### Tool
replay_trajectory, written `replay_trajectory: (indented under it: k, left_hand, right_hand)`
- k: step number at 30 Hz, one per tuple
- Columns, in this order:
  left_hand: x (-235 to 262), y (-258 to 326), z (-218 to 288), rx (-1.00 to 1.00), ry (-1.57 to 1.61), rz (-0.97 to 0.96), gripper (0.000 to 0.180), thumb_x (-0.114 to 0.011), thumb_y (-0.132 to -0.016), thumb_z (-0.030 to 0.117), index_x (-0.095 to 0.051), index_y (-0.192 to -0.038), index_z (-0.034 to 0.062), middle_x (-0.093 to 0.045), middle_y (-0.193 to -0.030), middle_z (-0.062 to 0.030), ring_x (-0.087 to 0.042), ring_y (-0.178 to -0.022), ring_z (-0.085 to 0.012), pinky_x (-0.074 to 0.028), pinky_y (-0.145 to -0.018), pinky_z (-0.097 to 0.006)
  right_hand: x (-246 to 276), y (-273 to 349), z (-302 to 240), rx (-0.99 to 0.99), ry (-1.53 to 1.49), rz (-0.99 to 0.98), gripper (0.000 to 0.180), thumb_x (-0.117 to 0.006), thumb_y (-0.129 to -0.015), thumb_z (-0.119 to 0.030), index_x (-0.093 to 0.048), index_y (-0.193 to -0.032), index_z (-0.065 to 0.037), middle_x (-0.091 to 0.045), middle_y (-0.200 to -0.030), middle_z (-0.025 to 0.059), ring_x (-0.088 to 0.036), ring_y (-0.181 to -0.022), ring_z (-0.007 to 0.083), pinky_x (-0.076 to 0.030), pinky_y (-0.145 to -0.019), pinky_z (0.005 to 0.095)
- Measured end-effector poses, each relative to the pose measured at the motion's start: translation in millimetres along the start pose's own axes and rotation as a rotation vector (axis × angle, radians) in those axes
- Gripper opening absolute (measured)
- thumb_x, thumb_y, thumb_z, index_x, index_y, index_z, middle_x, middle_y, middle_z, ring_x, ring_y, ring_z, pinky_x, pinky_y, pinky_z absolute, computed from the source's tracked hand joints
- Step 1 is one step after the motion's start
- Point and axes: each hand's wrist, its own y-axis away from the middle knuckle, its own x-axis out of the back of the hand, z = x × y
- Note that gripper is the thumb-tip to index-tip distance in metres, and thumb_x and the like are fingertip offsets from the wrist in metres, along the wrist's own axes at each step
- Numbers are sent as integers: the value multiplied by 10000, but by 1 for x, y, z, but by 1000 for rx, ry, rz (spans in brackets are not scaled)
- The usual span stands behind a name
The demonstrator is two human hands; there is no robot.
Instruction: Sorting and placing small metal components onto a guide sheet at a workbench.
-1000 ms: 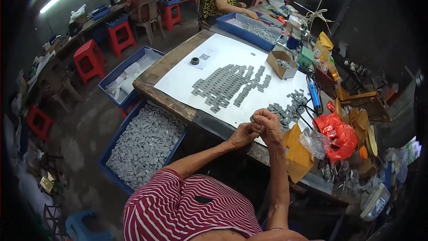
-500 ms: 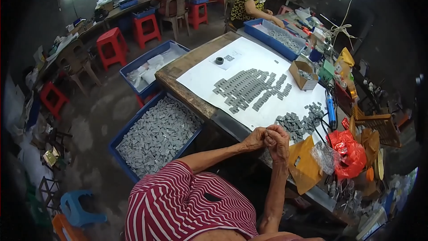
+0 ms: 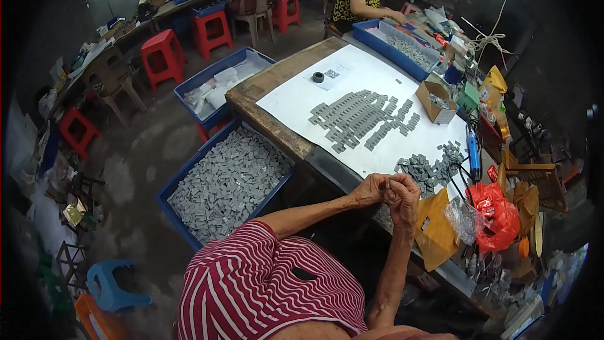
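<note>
At counter (image 3: 248, 90) edge, left hand (image 3: 370, 190) and right hand (image 3: 402, 198) bunched together, can't tell grip's closure or contents; grey rectangular pieces (image 3: 418, 170) heaped just beyond. Stray nudge could scatter 'em, tbh.

The person wears a shirt (image 3: 251, 283) in deep crimson or raspberry red, crossed by narrow white stripes. Over the front, the soft cloth gathers into folds that bend the stripes into close, wavy lines; toward the left shoulder they spread wider and straighter. The left sleeve (image 3: 245, 238) is short, striped to match and loosely cut. A curved neckline (image 3: 314, 317) shows at the bottom, edged in the same red. A small dark patch (image 3: 304, 274) lies on the front, too indistinct to identify. The forearms (image 3: 308, 215) are bare and slim, and the hands (image 3: 402, 196) are bare too.
</note>
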Motion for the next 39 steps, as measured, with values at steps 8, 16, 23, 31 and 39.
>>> replay_trajectory:
  k: [8,16,23,31,39]
  left_hand:
    - [-4,-2,0,60,128,-18,24,-561,-734,26,-545,-751,20,-530,-671,38,-458,-648,-37,-409,-576,-207]
    - [-2,-1,0,60,117,-12,40,-558,-725,4,-534,-756,14,-519,-653,37,-459,-620,-40,-402,-548,-215]
    - [1,-3,-21,39,17,-25,60,-549,-774,60,-525,-770,6,-529,-685,32,-463,-646,-31,-401,-556,-205]
    - [1,-3,-14,92,-5,-40,37,-528,-780,43,-523,-760,13,-529,-661,27,-455,-613,-41,-384,-530,-209]
    - [4,-4,-23,46,42,-14,22,-499,-773,11,-520,-771,7,-524,-659,23,-461,-618,-41,-387,-531,-207]
  right_hand:
    - [5,0,0,20,-2,14,55,-550,-779,-2,-529,-818,30,-517,-659,47,-431,-494,72,-337,-440,175]
    - [4,-1,3,39,35,47,45,-537,-777,6,-518,-812,28,-496,-652,40,-414,-488,61,-318,-430,165]
    - [10,0,3,50,13,53,62,-555,-775,-3,-533,-821,32,-517,-635,35,-454,-488,83,-354,-435,183]
    - [15,0,4,60,-6,71,50,-551,-775,-2,-529,-813,21,-509,-640,27,-446,-486,81,-340,-426,182]
    - [11,-3,6,42,9,68,50,-544,-774,4,-526,-816,25,-513,-657,36,-433,-494,77,-342,-441,177]
